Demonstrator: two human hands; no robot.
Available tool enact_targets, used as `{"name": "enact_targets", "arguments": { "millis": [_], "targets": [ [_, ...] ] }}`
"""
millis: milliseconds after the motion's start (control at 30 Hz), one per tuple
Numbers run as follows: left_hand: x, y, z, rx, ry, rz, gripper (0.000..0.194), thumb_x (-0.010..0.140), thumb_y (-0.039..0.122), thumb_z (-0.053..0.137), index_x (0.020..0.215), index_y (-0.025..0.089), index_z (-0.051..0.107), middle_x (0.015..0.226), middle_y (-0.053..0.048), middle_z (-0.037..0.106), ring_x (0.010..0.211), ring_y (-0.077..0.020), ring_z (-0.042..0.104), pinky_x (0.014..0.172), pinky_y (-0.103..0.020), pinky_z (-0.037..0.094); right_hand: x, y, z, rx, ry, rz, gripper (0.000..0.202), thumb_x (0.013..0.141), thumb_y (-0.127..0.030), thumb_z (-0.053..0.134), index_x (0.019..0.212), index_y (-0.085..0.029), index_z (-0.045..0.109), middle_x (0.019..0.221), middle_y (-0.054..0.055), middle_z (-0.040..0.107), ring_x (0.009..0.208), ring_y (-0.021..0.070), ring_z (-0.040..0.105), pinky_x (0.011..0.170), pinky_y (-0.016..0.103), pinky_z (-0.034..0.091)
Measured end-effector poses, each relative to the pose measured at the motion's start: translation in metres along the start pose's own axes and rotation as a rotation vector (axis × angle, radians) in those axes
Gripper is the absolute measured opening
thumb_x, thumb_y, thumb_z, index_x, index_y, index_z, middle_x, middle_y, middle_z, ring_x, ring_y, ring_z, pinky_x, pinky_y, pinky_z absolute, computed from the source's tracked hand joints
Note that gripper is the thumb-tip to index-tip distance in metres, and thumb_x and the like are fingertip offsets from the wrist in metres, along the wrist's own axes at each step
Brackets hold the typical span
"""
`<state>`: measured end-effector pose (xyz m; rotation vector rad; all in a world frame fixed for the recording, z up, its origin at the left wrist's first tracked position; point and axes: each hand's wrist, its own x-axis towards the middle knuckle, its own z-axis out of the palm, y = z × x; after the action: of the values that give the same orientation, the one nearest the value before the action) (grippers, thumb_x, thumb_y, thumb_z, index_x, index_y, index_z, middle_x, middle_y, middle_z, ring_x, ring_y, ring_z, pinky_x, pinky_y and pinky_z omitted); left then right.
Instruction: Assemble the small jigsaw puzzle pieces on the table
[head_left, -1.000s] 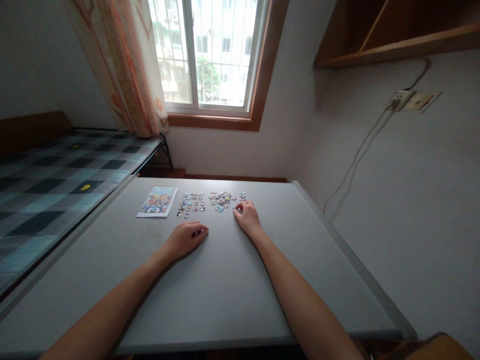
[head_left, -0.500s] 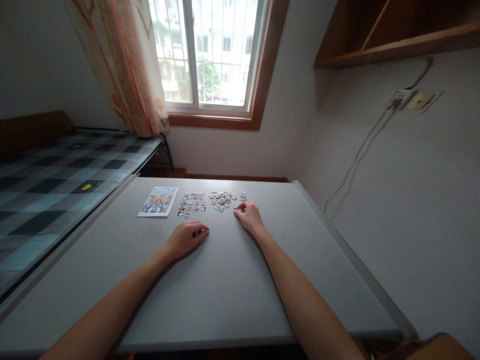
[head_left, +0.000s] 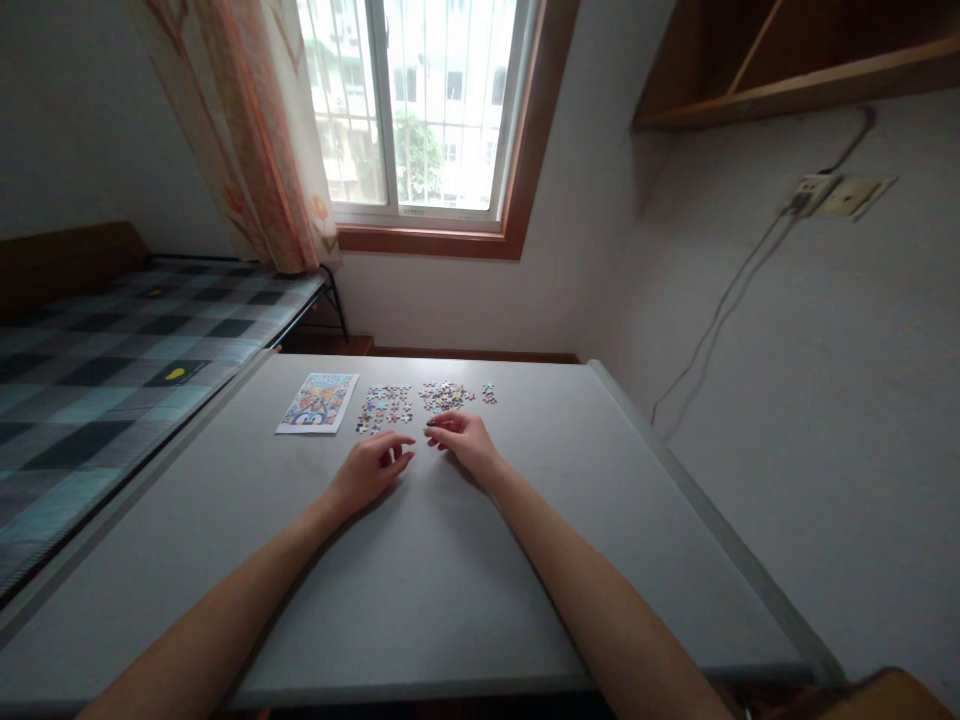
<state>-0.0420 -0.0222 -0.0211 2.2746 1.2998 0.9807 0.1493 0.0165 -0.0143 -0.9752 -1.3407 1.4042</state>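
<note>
Between the fingertips of my right hand [head_left: 466,440] is a small dark puzzle piece [head_left: 430,426], held just in front of the loose heap of puzzle pieces [head_left: 447,394]. My left hand [head_left: 373,464] is nearby with thumb and fingers apart and nothing in them. Just beyond it lies a partly joined group of puzzle pieces [head_left: 387,404] with gaps in it. A few more pieces [head_left: 489,393] sit to the right of the heap. On the left, a colourful printed picture sheet [head_left: 318,404] lies flat.
Everything rests on a light grey table [head_left: 420,580] with a raised right edge. A bed with a checked mattress [head_left: 150,370] stands along the left. A wall with a socket and hanging cable [head_left: 709,335] is on the right, below a wooden shelf [head_left: 795,90].
My right hand has moved left from beside the right-hand pieces, carrying a puzzle piece toward my left hand. My left hand has lifted slightly and its fingers have spread.
</note>
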Motion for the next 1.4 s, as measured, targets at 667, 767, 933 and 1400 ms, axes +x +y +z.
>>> {"name": "enact_targets", "arguments": {
  "millis": [667, 767, 933, 1400],
  "targets": [
    [-0.002, 0.003, -0.001, 0.048, -0.018, 0.013, 0.019, 0.084, 0.033, 0.057, 0.084, 0.018, 0.068, 0.069, 0.001, 0.055, 0.054, -0.0075, 0.046, 0.054, -0.02, 0.039, -0.01, -0.001, 0.005, -0.051, -0.24, -0.028, 0.03, 0.062, -0.039, 0.076, 0.078, -0.016, 0.065, 0.062, 0.0, 0.065, 0.057, 0.0113, 0.058, 0.056, 0.024, 0.045],
    [-0.002, 0.003, -0.002, 0.059, -0.013, 0.011, 0.017, 0.081, 0.033, 0.061, 0.084, 0.018, 0.068, 0.068, 0.001, 0.054, 0.053, -0.0074, 0.046, 0.054, -0.02, 0.038, -0.009, 0.001, 0.005, -0.034, -0.233, -0.025, 0.031, 0.062, -0.039, 0.076, 0.077, -0.015, 0.064, 0.061, 0.0, 0.065, 0.057, 0.0115, 0.058, 0.056, 0.024, 0.046],
    [-0.001, 0.004, -0.002, 0.041, -0.009, 0.027, 0.019, 0.086, 0.033, 0.057, 0.083, 0.018, 0.068, 0.068, 0.001, 0.055, 0.054, -0.0074, 0.046, 0.055, -0.02, 0.038, -0.01, 0.001, 0.006, -0.063, -0.228, -0.036, 0.029, 0.063, -0.039, 0.076, 0.075, -0.016, 0.063, 0.06, -0.001, 0.063, 0.056, 0.0113, 0.058, 0.054, 0.023, 0.045],
    [0.0, 0.004, -0.001, 0.006, 0.028, 0.035, 0.021, 0.088, 0.031, 0.053, 0.078, 0.017, 0.065, 0.068, 0.0, 0.054, 0.056, -0.0086, 0.047, 0.057, -0.021, 0.039, -0.005, -0.007, -0.029, -0.961, 0.38, -0.325, 0.023, 0.086, -0.028, 0.051, 0.097, -0.018, 0.068, 0.101, 0.011, 0.059, 0.097, 0.0225, 0.052, 0.088, 0.037, 0.04]
  ]
}}
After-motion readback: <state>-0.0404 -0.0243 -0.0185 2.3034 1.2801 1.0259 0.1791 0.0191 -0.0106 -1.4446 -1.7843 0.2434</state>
